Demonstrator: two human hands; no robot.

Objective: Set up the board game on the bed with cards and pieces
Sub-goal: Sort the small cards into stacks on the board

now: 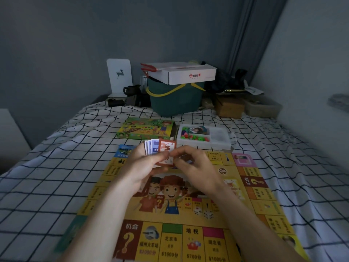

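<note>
Left hand (146,167) up over the far half of the game board (181,214), fingers curled round a fanned stack of cards (154,148), and the right hand (194,167) comes in beside it, fingertips pinching the front red card (167,155) as if peeling it off the fan. Looks like the card-sorting step: the board is already spread flat on the checked bedsheet (56,176), but no card piles lie on it yet that can be seen. Just beyond the board's far edge sit the green game box (145,129) and, to its right, the clear tray (219,138) with coloured pieces (192,138) inside, seemingly untouched. Next move, by the look of it: separate the red card from the purple ones and lay each sort on the board. A clean pinch matters, since the fan could slip.
</note>
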